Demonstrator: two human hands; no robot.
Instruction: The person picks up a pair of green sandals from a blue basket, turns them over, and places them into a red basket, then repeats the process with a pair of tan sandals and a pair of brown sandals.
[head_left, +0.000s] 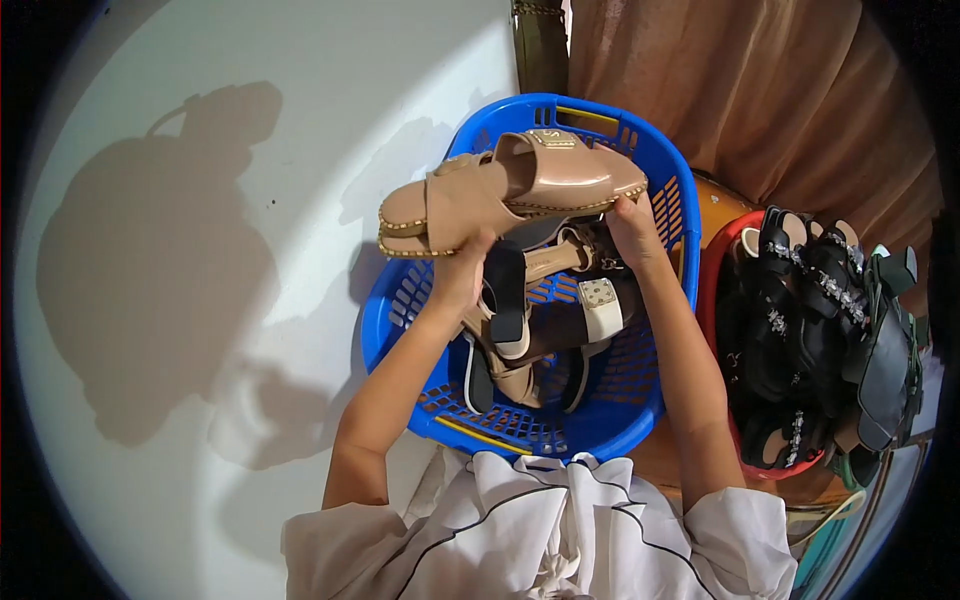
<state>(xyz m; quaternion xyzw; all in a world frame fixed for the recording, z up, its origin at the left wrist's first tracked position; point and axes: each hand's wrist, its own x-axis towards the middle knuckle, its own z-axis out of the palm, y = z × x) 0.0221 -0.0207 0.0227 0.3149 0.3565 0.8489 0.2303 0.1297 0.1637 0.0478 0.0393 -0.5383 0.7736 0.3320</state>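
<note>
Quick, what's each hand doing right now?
Left hand: closed on a tan open-toed sandal, gold-trimmed.
Right hand: closed on a glossy tan sandal, gold-trimmed too.

Prob. table (pixel 714 208): blue basket (pixel 374 325), red tub (pixel 706 285)

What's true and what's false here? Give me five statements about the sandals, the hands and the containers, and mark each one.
1. The left hand holds a tan slide sandal above the blue basket. True.
2. The right hand is empty. False: it holds a second tan sandal.
3. Black sandals with sparkling trim are piled in the red container. True.
4. The blue basket has no footwear in it. False: several shoes lie inside it, one with a white patterned strap.
5. The curtain is bright green. False: it is brown.
</note>
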